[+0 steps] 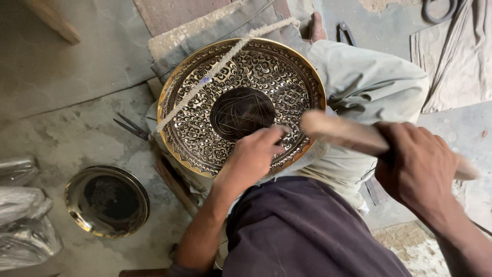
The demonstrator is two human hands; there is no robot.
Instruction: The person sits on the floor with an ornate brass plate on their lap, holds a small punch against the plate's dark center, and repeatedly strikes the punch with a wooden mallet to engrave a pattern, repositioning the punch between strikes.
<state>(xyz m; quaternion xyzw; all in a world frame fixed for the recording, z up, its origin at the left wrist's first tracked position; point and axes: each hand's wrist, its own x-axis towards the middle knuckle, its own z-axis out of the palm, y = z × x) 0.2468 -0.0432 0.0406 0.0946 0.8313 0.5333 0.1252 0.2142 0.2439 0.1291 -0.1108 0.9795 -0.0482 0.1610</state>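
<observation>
- The left hand (252, 154) rests on the plate (195, 128), fingers pinched shut round a small tool whose tip meets the engraved band just right of the dark centre disc (241, 112); the tool itself is mostly hidden, so I cannot tell its kind.
- The right hand (417, 164) is clenched round a wooden mallet (341, 132), raised, its head blurred and just beside the left fingertips.
- Judged from this, the step in hand is chasing the pattern: tool set, mallet poised over it.
- The next move calls for a square, measured blow on the tool's top, with the left hand keeping the tip on its line; a skewed blow could skid across the pattern.
- The plate lies tilted on the person's lap, over pale cloth (359, 82), with a rope (220, 66) drawn across its upper left.
- On the floor to the left lie a smaller dish (77, 202) with a dark middle, wrapped bundles (23, 220), and dark pliers (130, 127).
</observation>
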